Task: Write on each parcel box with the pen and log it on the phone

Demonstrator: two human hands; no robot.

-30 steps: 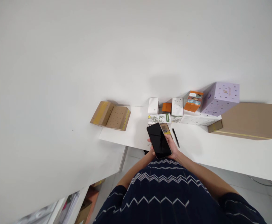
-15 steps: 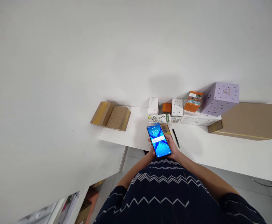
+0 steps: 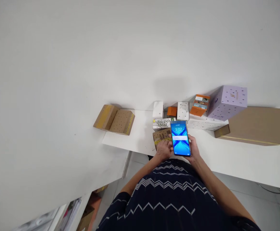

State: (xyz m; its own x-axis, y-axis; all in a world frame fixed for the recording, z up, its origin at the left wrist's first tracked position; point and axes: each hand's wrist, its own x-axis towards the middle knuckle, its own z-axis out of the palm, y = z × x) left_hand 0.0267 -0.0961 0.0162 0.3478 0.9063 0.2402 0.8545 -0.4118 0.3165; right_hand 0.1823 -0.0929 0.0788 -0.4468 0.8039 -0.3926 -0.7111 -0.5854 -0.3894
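My right hand [image 3: 194,148] grips a phone [image 3: 180,138] with a lit blue screen, held above the front edge of the white table [image 3: 238,157]. My left hand [image 3: 164,149] rests on a small brown cardboard box [image 3: 161,135] with yellow tape that lies on the table just left of the phone; its fingers curl over the box's near side. Behind the box lies a white carton printed "Super Meal" [image 3: 161,123].
Along the wall stand a white box [image 3: 157,109], an orange box [image 3: 171,111], a dotted white box [image 3: 182,111], an orange-blue carton [image 3: 199,104] and a lilac dotted box [image 3: 226,102]. A large flat cardboard box [image 3: 257,125] lies right, a brown dotted box [image 3: 114,119] left.
The phone's screen lit up, then my right hand carried it to the right, uncovering the small brown box. My left hand left the phone and settled on that box.
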